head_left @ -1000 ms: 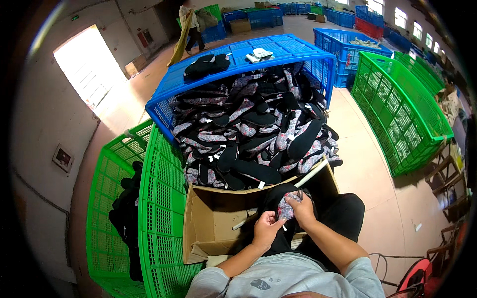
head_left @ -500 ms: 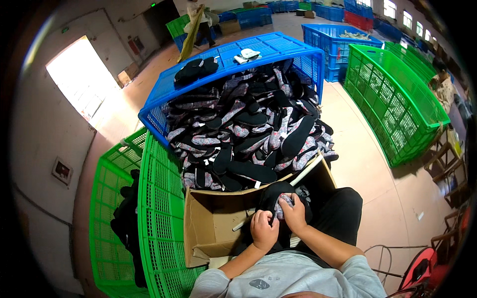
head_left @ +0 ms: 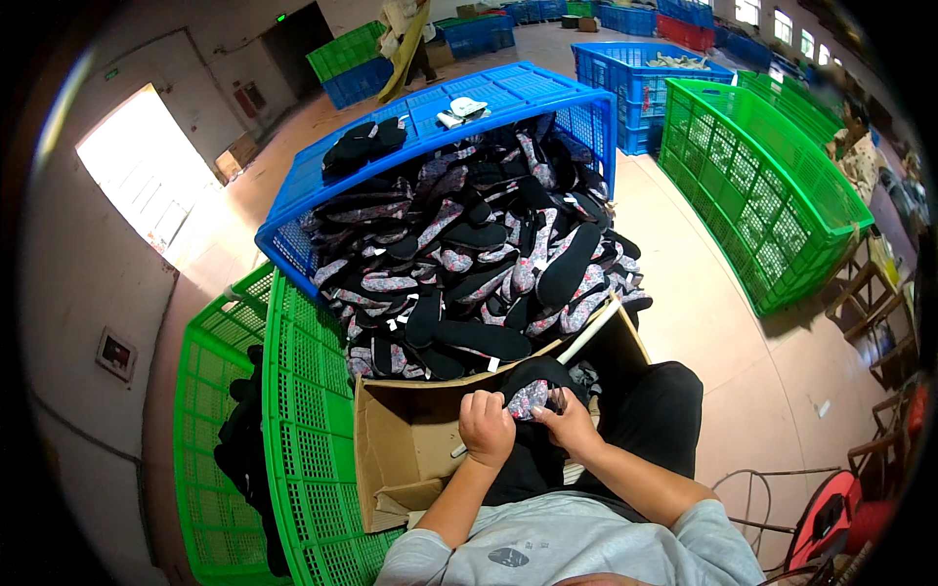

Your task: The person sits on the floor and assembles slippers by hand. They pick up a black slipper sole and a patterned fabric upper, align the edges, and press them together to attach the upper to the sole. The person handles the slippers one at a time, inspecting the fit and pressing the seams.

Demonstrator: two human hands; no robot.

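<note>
A black slipper with a grey-and-pink floral lining [head_left: 529, 398] is held over my lap, above the cardboard box. My left hand [head_left: 487, 428] is closed at the left edge of the floral part, knuckles up, its fingertips mostly hidden. My right hand [head_left: 572, 426] grips the right side with the thumb on top; something thin and dark shows by its fingers, too small to name. A large heap of similar slippers [head_left: 479, 264] spills from a blue crate [head_left: 410, 112] lying on its side in front of me.
The open cardboard box [head_left: 410, 430] stands at my knees with a white rod [head_left: 591, 330] across its far edge. Green crates stand at left [head_left: 308, 430] and right [head_left: 762, 186]; the far left one holds black items. A person [head_left: 405, 39] stands in the back.
My left hand has risen and closed against the floral part, while the right has shifted slightly left and down. The slipper has turned a little. The whole view has shifted slightly.
</note>
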